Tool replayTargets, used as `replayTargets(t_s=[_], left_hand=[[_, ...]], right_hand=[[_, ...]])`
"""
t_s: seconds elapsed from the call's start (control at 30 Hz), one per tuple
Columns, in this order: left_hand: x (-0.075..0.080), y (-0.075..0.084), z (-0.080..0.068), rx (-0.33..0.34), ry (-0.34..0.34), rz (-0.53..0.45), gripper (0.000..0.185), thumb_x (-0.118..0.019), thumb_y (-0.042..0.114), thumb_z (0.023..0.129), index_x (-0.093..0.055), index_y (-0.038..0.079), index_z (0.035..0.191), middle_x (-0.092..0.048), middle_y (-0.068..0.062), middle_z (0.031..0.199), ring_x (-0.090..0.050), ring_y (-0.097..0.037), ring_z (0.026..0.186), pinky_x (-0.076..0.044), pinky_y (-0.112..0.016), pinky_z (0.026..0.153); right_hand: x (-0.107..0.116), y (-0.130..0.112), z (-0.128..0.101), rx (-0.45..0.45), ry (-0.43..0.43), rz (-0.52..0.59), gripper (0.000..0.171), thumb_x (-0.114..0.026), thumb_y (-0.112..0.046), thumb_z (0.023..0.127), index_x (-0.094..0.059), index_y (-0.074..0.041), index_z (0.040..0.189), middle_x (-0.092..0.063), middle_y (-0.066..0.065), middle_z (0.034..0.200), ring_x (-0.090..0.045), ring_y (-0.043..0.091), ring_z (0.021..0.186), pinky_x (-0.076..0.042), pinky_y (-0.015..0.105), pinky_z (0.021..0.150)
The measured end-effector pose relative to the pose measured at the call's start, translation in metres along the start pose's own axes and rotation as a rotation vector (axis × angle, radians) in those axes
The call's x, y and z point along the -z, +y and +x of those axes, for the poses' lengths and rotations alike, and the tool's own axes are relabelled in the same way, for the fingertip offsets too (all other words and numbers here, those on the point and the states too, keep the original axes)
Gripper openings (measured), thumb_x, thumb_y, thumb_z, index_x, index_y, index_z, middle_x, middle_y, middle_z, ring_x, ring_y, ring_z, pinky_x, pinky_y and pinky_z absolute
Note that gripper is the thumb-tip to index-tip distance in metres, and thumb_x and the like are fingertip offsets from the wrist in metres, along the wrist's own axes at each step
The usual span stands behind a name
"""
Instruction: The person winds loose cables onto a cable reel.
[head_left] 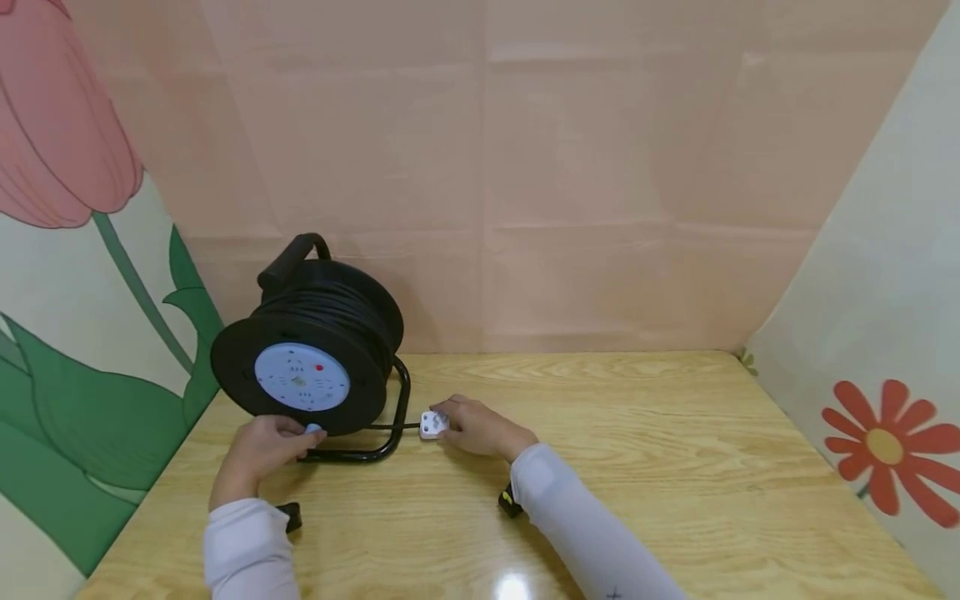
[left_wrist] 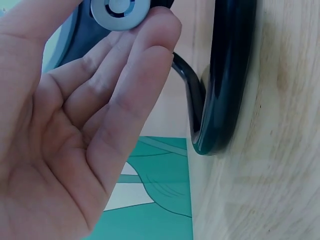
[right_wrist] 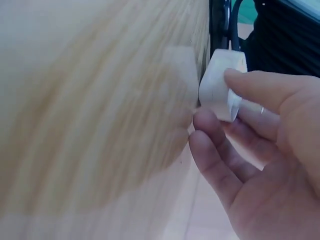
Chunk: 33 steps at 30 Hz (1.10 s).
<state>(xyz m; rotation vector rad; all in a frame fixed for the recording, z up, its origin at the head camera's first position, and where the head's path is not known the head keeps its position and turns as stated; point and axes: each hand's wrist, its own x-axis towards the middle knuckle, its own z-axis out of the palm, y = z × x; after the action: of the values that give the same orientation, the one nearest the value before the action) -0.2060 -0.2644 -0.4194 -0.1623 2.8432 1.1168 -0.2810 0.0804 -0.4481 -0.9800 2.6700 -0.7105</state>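
Note:
A black cable reel [head_left: 330, 312] with dark cable wound on it stands at the left of the table, its light blue socket face [head_left: 302, 377] toward me. My left hand [head_left: 264, 450] is at the bottom of the front disc and pinches a small round winding knob [left_wrist: 120, 11], seen as pale grey in the left wrist view. To the right of the reel's stand, my right hand [head_left: 480, 427] holds a white plug [head_left: 432, 425] between thumb and fingers, low over the table. In the right wrist view the thumb lies on the plug [right_wrist: 220, 85], whose pins are hidden.
The reel's black tube stand [head_left: 401, 408] rests on the wooden table [head_left: 637, 467], and a short cable [head_left: 378, 427] runs past it to the plug. A pinkish sheet [head_left: 570, 192] covers the back wall. Dark wrist-worn devices [head_left: 510, 502] sit under both forearms.

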Motion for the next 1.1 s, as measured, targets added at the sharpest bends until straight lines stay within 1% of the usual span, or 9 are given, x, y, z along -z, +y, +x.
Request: replayTargets(t_s=[0.17, 0.27, 0.37, 0.47, 0.5, 0.67, 0.77, 0.9, 1.1], left_hand=[[0.001, -0.006, 0.000, 0.002, 0.016, 0.000, 0.050, -0.077, 0.052, 0.084, -0.072, 0.003, 0.092, -0.072, 0.000, 0.081, -0.062, -0.020, 0.082, -0.048, -0.034, 0.068], [0.001, -0.009, 0.000, 0.008, 0.025, -0.005, 0.051, -0.076, 0.054, 0.084, -0.072, 0.004, 0.093, -0.072, 0.000, 0.082, -0.062, -0.020, 0.083, -0.049, -0.034, 0.068], [0.002, -0.010, -0.002, 0.019, 0.042, -0.008, 0.052, -0.076, 0.055, 0.084, -0.073, 0.004, 0.094, -0.072, 0.000, 0.082, -0.062, -0.021, 0.083, -0.049, -0.034, 0.069], [0.003, -0.012, -0.003, 0.026, 0.064, -0.011, 0.054, -0.075, 0.055, 0.084, -0.072, 0.003, 0.096, -0.072, -0.001, 0.083, -0.063, -0.021, 0.083, -0.049, -0.034, 0.068], [0.004, -0.012, -0.004, 0.030, 0.074, -0.008, 0.054, -0.075, 0.055, 0.084, -0.072, 0.002, 0.096, -0.072, -0.001, 0.083, -0.063, -0.021, 0.083, -0.049, -0.034, 0.068], [0.007, -0.015, -0.006, 0.040, 0.120, 0.001, 0.056, -0.075, 0.055, 0.084, -0.073, 0.001, 0.098, -0.074, -0.003, 0.084, -0.066, -0.021, 0.082, -0.050, -0.035, 0.069], [0.007, -0.015, -0.007, 0.049, 0.138, -0.004, 0.056, -0.075, 0.055, 0.084, -0.073, 0.000, 0.098, -0.074, -0.002, 0.083, -0.066, -0.021, 0.083, -0.050, -0.034, 0.068], [0.007, -0.015, -0.008, 0.048, 0.178, -0.008, 0.055, -0.076, 0.054, 0.083, -0.074, 0.001, 0.095, -0.073, -0.003, 0.081, -0.065, -0.022, 0.080, -0.049, -0.034, 0.065], [0.007, -0.017, -0.010, 0.058, 0.272, -0.011, 0.054, -0.077, 0.051, 0.083, -0.073, -0.001, 0.094, -0.072, -0.012, 0.090, -0.063, -0.027, 0.082, -0.049, -0.036, 0.064]], right_hand=[[0.004, 0.007, -0.008, -0.016, -0.035, 0.061, 0.057, -0.058, -0.035, 0.103, -0.043, -0.011, 0.152, -0.049, 0.005, 0.144, -0.056, 0.018, 0.114, -0.045, 0.041, 0.101], [0.007, 0.013, -0.018, -0.045, -0.036, 0.121, 0.059, -0.054, -0.041, 0.104, -0.038, -0.015, 0.155, -0.044, 0.003, 0.149, -0.057, 0.019, 0.116, -0.046, 0.042, 0.101], [0.012, 0.020, -0.029, -0.056, -0.011, 0.170, 0.058, -0.052, -0.040, 0.105, -0.037, -0.017, 0.156, -0.042, 0.002, 0.151, -0.057, 0.021, 0.118, -0.048, 0.042, 0.098], [0.020, 0.027, -0.041, -0.060, 0.023, 0.198, 0.056, -0.051, -0.037, 0.106, -0.038, -0.014, 0.155, -0.043, 0.004, 0.151, -0.058, 0.022, 0.117, -0.050, 0.042, 0.095], [0.023, 0.029, -0.046, -0.065, 0.033, 0.202, 0.055, -0.051, -0.037, 0.106, -0.039, -0.015, 0.155, -0.044, 0.005, 0.150, -0.058, 0.022, 0.117, -0.050, 0.042, 0.094], [0.038, 0.043, -0.067, -0.114, 0.086, 0.216, 0.058, -0.051, -0.046, 0.104, -0.039, -0.018, 0.154, -0.045, 0.006, 0.150, -0.055, 0.023, 0.120, -0.049, 0.046, 0.096], [0.044, 0.050, -0.081, -0.137, 0.123, 0.215, 0.058, -0.052, -0.043, 0.105, -0.039, -0.016, 0.154, -0.043, 0.007, 0.152, -0.051, 0.028, 0.127, -0.045, 0.053, 0.100], [0.050, 0.059, -0.096, -0.159, 0.165, 0.213, 0.056, -0.053, -0.039, 0.105, -0.040, -0.015, 0.154, -0.043, 0.007, 0.153, -0.047, 0.031, 0.133, -0.041, 0.057, 0.103], [0.055, 0.069, -0.113, -0.185, 0.190, 0.195, 0.065, -0.051, -0.053, 0.102, -0.040, -0.016, 0.154, -0.044, 0.005, 0.152, -0.044, 0.031, 0.135, -0.039, 0.058, 0.105]])
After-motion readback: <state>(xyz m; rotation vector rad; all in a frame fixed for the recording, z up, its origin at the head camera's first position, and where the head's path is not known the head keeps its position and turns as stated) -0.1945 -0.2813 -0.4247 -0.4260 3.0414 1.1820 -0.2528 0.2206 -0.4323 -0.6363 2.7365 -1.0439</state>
